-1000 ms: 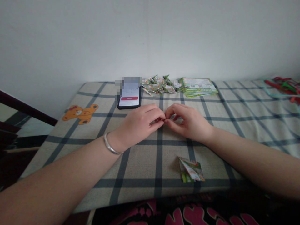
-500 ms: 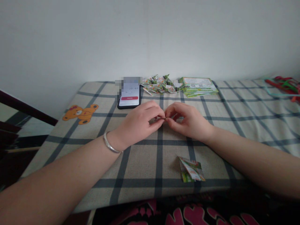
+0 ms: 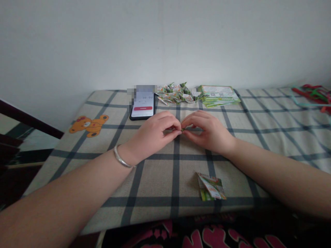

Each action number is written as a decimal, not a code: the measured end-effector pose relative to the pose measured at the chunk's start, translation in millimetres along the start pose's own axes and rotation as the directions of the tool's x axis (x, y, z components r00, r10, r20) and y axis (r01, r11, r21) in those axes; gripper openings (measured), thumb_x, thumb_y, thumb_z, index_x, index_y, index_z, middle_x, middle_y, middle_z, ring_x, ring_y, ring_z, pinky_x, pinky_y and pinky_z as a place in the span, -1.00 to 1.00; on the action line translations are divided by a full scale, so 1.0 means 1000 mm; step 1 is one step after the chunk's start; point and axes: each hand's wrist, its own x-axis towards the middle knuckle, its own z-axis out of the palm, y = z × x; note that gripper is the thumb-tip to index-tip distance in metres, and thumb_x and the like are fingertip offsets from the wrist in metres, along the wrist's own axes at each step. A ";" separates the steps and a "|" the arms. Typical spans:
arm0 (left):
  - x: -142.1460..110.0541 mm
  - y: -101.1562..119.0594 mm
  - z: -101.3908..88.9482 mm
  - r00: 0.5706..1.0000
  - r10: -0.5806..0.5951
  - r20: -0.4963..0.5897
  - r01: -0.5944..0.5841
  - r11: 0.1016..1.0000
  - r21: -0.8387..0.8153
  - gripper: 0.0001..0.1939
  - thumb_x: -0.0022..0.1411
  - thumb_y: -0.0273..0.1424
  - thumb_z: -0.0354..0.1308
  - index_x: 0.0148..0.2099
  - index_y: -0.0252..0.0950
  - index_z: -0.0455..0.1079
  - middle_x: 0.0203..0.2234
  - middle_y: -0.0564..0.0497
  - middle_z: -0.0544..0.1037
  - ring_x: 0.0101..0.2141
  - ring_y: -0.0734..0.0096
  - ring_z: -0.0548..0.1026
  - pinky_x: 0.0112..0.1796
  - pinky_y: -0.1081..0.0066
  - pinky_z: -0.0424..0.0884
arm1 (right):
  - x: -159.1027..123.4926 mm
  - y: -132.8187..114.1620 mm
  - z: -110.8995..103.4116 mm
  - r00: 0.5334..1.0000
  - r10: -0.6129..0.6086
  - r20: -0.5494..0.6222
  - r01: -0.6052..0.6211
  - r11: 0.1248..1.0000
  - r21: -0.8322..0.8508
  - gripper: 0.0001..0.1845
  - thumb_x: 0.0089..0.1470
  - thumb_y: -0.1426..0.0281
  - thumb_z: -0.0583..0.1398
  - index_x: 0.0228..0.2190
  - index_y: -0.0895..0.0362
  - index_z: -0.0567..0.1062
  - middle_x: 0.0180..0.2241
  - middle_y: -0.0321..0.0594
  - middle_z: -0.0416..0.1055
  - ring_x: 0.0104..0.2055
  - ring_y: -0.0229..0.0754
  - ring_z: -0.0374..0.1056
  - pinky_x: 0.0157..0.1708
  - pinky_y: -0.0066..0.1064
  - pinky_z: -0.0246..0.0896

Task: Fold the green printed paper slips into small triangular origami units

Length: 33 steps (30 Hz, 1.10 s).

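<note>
My left hand [image 3: 165, 128] and my right hand [image 3: 207, 131] meet above the middle of the table, thumbs and forefingers pinched together. Between their fingertips shows a thin, dark greenish edge of a small folded paper [image 3: 184, 129]; the fingers hide most of it. Closer to me, right of centre, lies another folded printed paper [image 3: 212, 187] in green, white and orange, touched by neither hand. Beyond the hands is a heap of folded paper pieces [image 3: 178, 94] with the same print. Just right of that heap sits a stack of flat printed leaflets [image 3: 219, 94].
A phone [image 3: 142, 103] with a lit screen lies left of the heap. The checked tablecloth [image 3: 155, 179] carries an orange bear picture [image 3: 89, 125] at left. A clear tray [image 3: 307, 101] with red and green items stands at far right. A wall [image 3: 165, 41] rises behind the table.
My right hand's fingers have shifted slightly and straightened a little at the small folded paper, and a bit more of its edge shows. My left hand stays nearly in place.
</note>
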 end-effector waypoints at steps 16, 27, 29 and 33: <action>0.000 0.001 -0.001 0.998 0.043 0.044 -0.042 0.999 -0.020 -0.91 0.24 -0.53 0.13 -0.34 -0.28 0.33 -0.35 0.04 0.47 -0.26 0.42 0.44 -0.20 0.39 0.40 | -0.004 -0.001 -0.001 0.991 -0.109 0.078 0.124 0.963 -0.239 -0.84 0.17 0.42 0.10 -0.24 0.12 0.48 -0.17 -0.20 0.55 -0.26 -0.21 0.46 -0.40 -0.42 0.22; -0.001 -0.006 0.001 0.999 -0.031 0.011 0.032 0.999 -0.025 -0.92 0.18 -0.56 0.15 -0.31 -0.29 0.35 -0.36 0.07 0.46 -0.26 0.43 0.43 -0.19 0.40 0.38 | -0.004 0.004 -0.002 0.993 -0.121 0.015 0.122 0.984 -0.129 -0.87 0.16 0.48 0.13 -0.26 0.11 0.46 -0.11 -0.16 0.54 -0.15 -0.20 0.48 -0.26 -0.40 0.32; -0.001 -0.007 0.002 0.998 -0.065 0.014 0.066 0.997 -0.044 -0.92 0.18 -0.56 0.14 -0.29 -0.28 0.35 -0.34 0.07 0.45 -0.25 0.43 0.43 -0.21 0.41 0.39 | -0.004 0.005 -0.002 0.995 -0.094 0.019 0.095 0.990 -0.106 -0.88 0.16 0.47 0.12 -0.26 0.11 0.45 -0.12 -0.16 0.54 -0.15 -0.19 0.47 -0.25 -0.39 0.32; 0.000 -0.005 0.004 0.994 -0.111 0.021 0.112 0.991 -0.075 -0.92 0.19 -0.56 0.12 -0.29 -0.28 0.35 -0.34 0.07 0.43 -0.25 0.44 0.43 -0.21 0.42 0.39 | -0.004 0.004 -0.002 0.999 -0.049 0.018 0.050 0.997 -0.064 -0.91 0.18 0.44 0.12 -0.27 0.11 0.44 -0.14 -0.15 0.53 -0.16 -0.19 0.46 -0.24 -0.37 0.32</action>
